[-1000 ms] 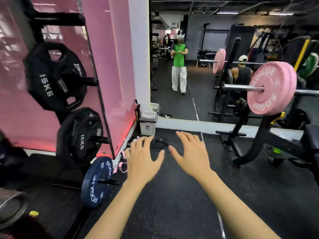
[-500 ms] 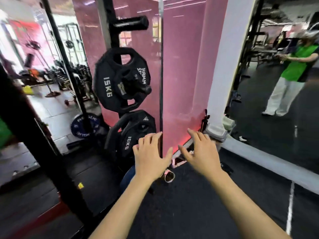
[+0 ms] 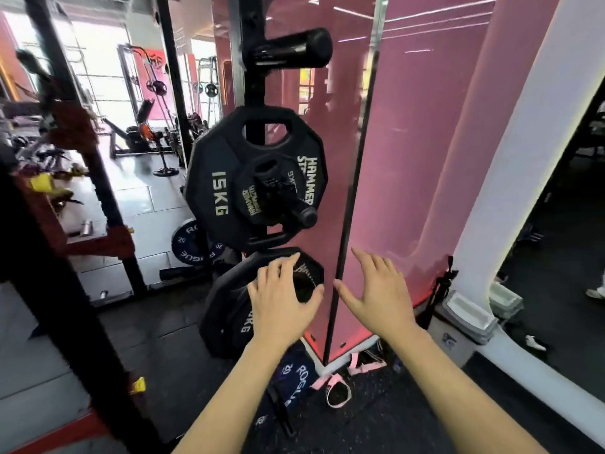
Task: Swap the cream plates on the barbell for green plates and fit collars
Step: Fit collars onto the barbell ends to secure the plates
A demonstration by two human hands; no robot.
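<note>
A black plate tree [image 3: 253,77] stands in front of me. It carries a black 15 kg plate [image 3: 226,194] with a smaller black plate [image 3: 258,194] on the same peg, and a black 10 kg plate [image 3: 229,319] below. A blue Rogue 20 plate [image 3: 296,376] sits lowest, partly behind my left forearm. My left hand [image 3: 281,301] hovers open in front of the 10 kg plate. My right hand [image 3: 379,294] is open beside it, in front of the pink panel [image 3: 409,158]. Neither hand holds anything. No barbell, cream plate, green plate or collar is in view.
A black rack upright [image 3: 65,290] crosses the left foreground. Another blue Rogue plate [image 3: 188,244] shows at floor level behind the tree. Pink straps [image 3: 337,385] lie on the floor at the panel's foot. A grey bin [image 3: 465,326] stands by the white pillar [image 3: 510,158].
My view has swung left from the barbell with its pink plates to the plate tree, which is now closer. Both hands stay open and raised, the left now in front of the 10 kg plate.
</note>
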